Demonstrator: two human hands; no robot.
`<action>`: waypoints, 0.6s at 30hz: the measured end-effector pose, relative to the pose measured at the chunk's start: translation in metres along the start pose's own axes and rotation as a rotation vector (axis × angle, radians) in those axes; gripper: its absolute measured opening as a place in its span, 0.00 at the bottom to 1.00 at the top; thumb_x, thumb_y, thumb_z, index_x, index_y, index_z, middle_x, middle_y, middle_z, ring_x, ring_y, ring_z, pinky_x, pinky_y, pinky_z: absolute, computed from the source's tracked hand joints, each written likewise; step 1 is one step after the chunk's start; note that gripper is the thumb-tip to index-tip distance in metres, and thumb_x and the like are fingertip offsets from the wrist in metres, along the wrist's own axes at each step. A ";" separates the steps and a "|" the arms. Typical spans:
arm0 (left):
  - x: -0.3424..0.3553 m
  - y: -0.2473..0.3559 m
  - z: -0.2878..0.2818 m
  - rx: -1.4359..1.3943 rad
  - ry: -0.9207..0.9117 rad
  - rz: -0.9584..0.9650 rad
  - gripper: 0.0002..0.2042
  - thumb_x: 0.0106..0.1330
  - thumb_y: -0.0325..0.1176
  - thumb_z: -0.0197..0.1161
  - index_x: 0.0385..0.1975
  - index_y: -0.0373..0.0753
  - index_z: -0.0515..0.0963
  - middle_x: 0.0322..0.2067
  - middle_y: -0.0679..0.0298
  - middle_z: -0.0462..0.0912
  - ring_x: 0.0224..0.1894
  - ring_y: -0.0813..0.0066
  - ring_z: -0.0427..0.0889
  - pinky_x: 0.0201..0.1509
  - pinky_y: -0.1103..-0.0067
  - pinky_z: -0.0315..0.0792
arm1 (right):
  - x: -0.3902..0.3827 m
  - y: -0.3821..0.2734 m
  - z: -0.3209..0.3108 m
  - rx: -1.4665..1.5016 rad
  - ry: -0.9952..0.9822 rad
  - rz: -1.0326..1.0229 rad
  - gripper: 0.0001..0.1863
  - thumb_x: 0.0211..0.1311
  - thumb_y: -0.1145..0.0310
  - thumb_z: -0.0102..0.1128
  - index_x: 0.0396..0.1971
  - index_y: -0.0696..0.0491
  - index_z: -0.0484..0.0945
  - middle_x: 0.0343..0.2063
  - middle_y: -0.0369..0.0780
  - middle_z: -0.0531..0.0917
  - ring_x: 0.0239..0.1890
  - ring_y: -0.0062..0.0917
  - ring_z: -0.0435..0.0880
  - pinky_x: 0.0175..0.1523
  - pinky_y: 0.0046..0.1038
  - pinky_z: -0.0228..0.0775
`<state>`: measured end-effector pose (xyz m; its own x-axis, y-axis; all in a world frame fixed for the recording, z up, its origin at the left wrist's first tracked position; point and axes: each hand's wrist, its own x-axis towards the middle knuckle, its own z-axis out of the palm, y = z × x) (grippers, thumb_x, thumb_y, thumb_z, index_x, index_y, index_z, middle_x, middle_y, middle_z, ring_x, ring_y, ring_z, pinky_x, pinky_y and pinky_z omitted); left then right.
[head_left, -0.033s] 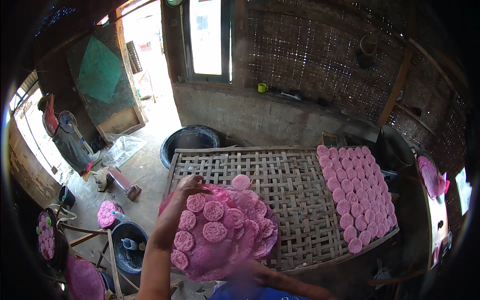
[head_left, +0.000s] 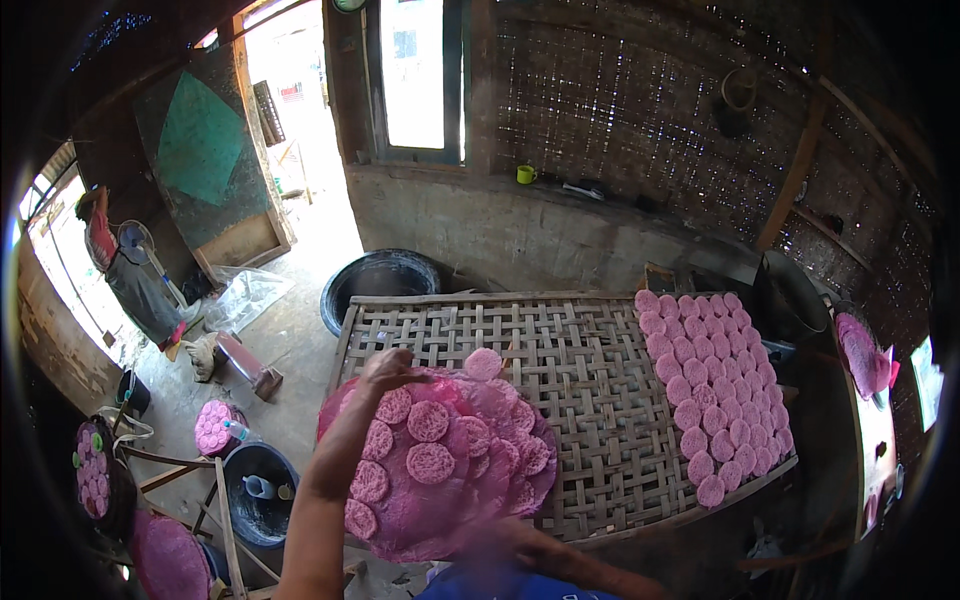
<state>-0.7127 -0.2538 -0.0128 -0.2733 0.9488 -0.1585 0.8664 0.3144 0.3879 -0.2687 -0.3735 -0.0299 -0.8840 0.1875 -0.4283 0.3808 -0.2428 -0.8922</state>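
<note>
My left hand is closed on the upper left edge of a pink sheet carrying round pink noodle-like discs, held over the near left part of a woven bamboo rack. Layered pink sheets and more discs lie at its right. A single disc sits just past the upper edge. My right hand is low at the sheet's near edge; its fingers are blurred and cannot be made out.
Rows of pink discs cover the rack's right end. A black tub stands behind, a blue-black tub front left, beside wooden frames and pink stacks. A person stands by the left doorway. A green mug rests on the ledge.
My left hand and the left part of the pink sheet have shifted very slightly. Little else has visibly changed.
</note>
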 end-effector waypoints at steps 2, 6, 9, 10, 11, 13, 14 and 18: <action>0.015 0.026 0.023 -0.044 -0.046 -0.069 0.37 0.54 0.73 0.72 0.46 0.41 0.88 0.41 0.53 0.90 0.47 0.50 0.88 0.55 0.59 0.80 | -0.015 -0.007 -0.018 0.043 0.077 -0.106 0.20 0.71 0.58 0.63 0.57 0.50 0.84 0.48 0.37 0.89 0.54 0.31 0.88 0.57 0.33 0.82; 0.036 0.078 0.070 -0.042 0.368 0.118 0.30 0.65 0.63 0.69 0.41 0.35 0.90 0.42 0.47 0.87 0.55 0.48 0.83 0.60 0.59 0.76 | -0.035 -0.019 -0.044 0.157 0.228 0.056 0.15 0.68 0.57 0.63 0.48 0.48 0.85 0.46 0.35 0.87 0.52 0.32 0.86 0.54 0.37 0.81; 0.058 0.101 0.079 0.090 0.347 0.076 0.24 0.65 0.56 0.71 0.37 0.37 0.90 0.48 0.47 0.85 0.55 0.46 0.82 0.61 0.59 0.76 | -0.037 -0.016 -0.063 0.060 0.297 -0.086 0.12 0.67 0.56 0.62 0.41 0.47 0.84 0.42 0.35 0.85 0.49 0.29 0.85 0.50 0.37 0.80; 0.060 0.104 0.082 0.104 0.353 0.047 0.22 0.64 0.55 0.72 0.37 0.37 0.90 0.47 0.48 0.85 0.55 0.46 0.82 0.60 0.59 0.76 | -0.038 -0.011 -0.067 0.033 0.315 -0.145 0.12 0.68 0.58 0.62 0.43 0.49 0.84 0.43 0.36 0.86 0.48 0.29 0.86 0.50 0.36 0.81; 0.063 0.108 0.084 0.129 0.378 0.024 0.21 0.63 0.53 0.73 0.36 0.37 0.90 0.47 0.49 0.85 0.54 0.47 0.82 0.60 0.59 0.76 | -0.038 -0.007 -0.071 0.027 0.362 -0.129 0.13 0.70 0.59 0.63 0.45 0.52 0.84 0.43 0.37 0.87 0.47 0.28 0.87 0.50 0.35 0.82; 0.064 0.113 0.089 0.076 0.438 -0.019 0.17 0.60 0.48 0.75 0.36 0.38 0.89 0.44 0.51 0.84 0.53 0.49 0.82 0.58 0.59 0.77 | -0.038 0.001 -0.079 0.101 0.445 -0.146 0.16 0.75 0.61 0.63 0.51 0.57 0.84 0.44 0.41 0.89 0.45 0.27 0.90 0.49 0.32 0.85; 0.063 0.117 0.091 0.053 0.424 0.005 0.17 0.61 0.47 0.75 0.36 0.38 0.88 0.44 0.51 0.84 0.53 0.49 0.83 0.58 0.59 0.77 | -0.037 0.003 -0.084 0.114 0.472 -0.173 0.16 0.76 0.62 0.63 0.52 0.58 0.84 0.44 0.41 0.90 0.43 0.26 0.90 0.48 0.31 0.85; 0.053 0.140 0.091 -0.094 0.503 0.069 0.14 0.65 0.44 0.73 0.39 0.39 0.82 0.39 0.49 0.86 0.45 0.47 0.86 0.49 0.56 0.79 | -0.037 -0.002 -0.110 0.235 0.495 -0.115 0.17 0.77 0.63 0.65 0.55 0.61 0.83 0.44 0.42 0.91 0.40 0.24 0.90 0.46 0.29 0.85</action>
<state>-0.5681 -0.1620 -0.0497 -0.4036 0.8580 0.3176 0.8546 0.2296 0.4658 -0.2070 -0.2748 -0.0280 -0.6617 0.6363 -0.3967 0.1684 -0.3894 -0.9055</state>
